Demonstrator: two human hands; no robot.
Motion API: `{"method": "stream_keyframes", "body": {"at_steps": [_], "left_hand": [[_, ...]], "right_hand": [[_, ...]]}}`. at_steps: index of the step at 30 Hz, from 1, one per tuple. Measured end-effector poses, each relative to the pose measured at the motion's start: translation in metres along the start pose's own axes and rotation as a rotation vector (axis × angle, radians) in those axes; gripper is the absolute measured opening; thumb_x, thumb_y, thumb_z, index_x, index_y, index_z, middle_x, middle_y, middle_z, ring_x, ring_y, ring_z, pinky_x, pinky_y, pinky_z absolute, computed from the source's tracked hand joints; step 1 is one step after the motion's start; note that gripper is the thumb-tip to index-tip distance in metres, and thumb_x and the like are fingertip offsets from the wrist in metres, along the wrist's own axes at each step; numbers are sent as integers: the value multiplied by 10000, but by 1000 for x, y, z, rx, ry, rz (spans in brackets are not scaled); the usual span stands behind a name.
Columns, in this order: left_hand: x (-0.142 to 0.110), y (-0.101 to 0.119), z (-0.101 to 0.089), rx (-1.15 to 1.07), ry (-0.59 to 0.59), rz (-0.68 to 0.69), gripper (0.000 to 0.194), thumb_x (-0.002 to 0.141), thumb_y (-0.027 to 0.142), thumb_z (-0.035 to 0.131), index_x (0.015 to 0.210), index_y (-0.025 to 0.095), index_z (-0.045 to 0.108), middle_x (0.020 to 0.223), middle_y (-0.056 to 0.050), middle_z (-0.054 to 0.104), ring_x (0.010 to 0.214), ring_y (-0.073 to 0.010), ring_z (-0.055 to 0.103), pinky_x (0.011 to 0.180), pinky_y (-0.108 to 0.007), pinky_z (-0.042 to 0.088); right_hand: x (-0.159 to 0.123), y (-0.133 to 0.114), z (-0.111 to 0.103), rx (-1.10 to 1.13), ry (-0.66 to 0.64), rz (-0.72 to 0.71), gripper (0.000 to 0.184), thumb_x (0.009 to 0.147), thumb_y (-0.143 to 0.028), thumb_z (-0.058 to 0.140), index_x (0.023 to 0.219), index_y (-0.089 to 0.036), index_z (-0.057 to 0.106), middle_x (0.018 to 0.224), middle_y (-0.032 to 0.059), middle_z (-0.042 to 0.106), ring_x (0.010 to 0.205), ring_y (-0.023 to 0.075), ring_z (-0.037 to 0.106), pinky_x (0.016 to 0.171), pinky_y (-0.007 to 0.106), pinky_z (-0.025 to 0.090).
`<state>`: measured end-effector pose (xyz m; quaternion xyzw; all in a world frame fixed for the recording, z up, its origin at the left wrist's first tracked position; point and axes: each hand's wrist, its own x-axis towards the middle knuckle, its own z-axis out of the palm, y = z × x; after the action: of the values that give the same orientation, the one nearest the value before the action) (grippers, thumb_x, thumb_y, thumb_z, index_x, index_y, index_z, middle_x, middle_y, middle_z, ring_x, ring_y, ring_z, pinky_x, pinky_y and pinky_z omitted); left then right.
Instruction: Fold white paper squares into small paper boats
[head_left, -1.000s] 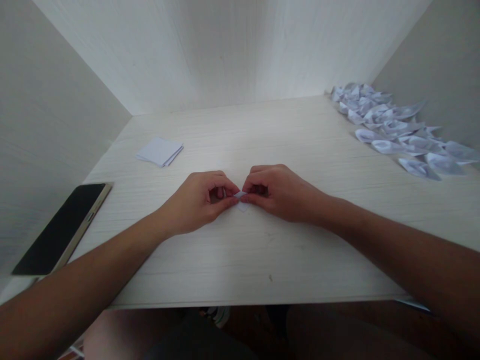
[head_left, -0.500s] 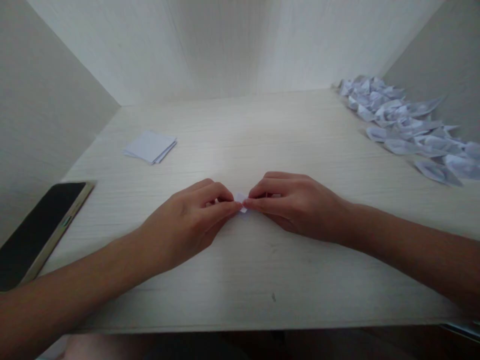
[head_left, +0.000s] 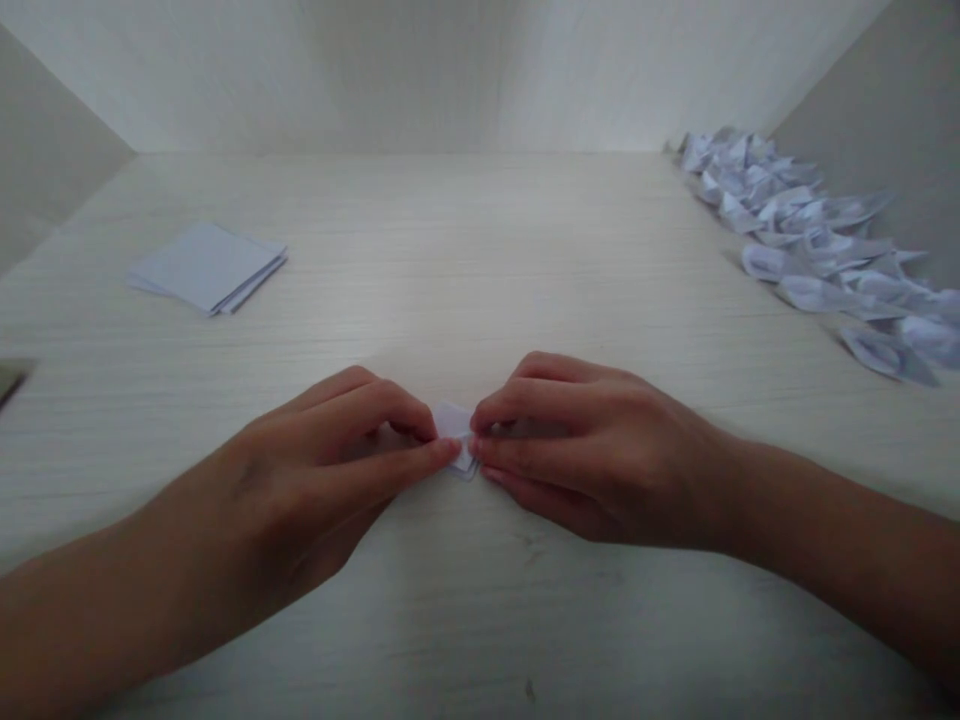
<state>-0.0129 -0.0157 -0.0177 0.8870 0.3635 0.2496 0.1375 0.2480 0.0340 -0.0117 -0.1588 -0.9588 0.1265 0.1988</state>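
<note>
A small folded piece of white paper (head_left: pixel 454 420) lies low over the table in the middle of the head view, mostly covered by fingers. My left hand (head_left: pixel 337 465) pinches its left side, with the thumb on top. From the right, my right hand (head_left: pixel 592 445) grips the other side between thumb and fingertips. The two thumb tips almost meet over the paper. How its layers are folded is hidden.
A stack of square white paper sheets (head_left: pixel 210 265) lies at the left. Along the right wall runs a heap of folded white paper pieces (head_left: pixel 817 235). A corner of the phone (head_left: pixel 11 378) shows at the left edge. Pale walls enclose the pale wooden table (head_left: pixel 480 270).
The view has moved closer and tilted, so most of the phone and the table's front edge have left the frame. Both hands still hold the paper, which shows a little more between them.
</note>
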Motion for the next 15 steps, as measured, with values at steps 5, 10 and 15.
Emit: {"method": "stream_keyframes", "body": {"at_steps": [5,10,15], "left_hand": [[-1,0,-4,34,37,4,258,1010,210,591,1148,361,749,978,-20,761,763,-168,692,609,-270,528],[4,-3,-10,54,-29,-2,220,1003,157,585,1087,288,742,987,-1,745,778,-117,685,676,-208,538],[9,-3,-13,-122,-64,-140,153,967,162,651,1008,262,760,942,34,743,751,-70,681,619,-139,510]], "right_hand": [[0,-2,0,-5,14,19,250,1038,-184,579,875,-202,768,1018,66,773,861,185,651,778,340,587],[0,-3,0,2,46,8,192,1028,-179,608,949,-152,781,1001,81,767,865,178,652,763,337,576],[5,-4,3,97,70,102,152,997,-218,673,989,-134,799,980,78,749,863,176,659,781,329,549]]}}
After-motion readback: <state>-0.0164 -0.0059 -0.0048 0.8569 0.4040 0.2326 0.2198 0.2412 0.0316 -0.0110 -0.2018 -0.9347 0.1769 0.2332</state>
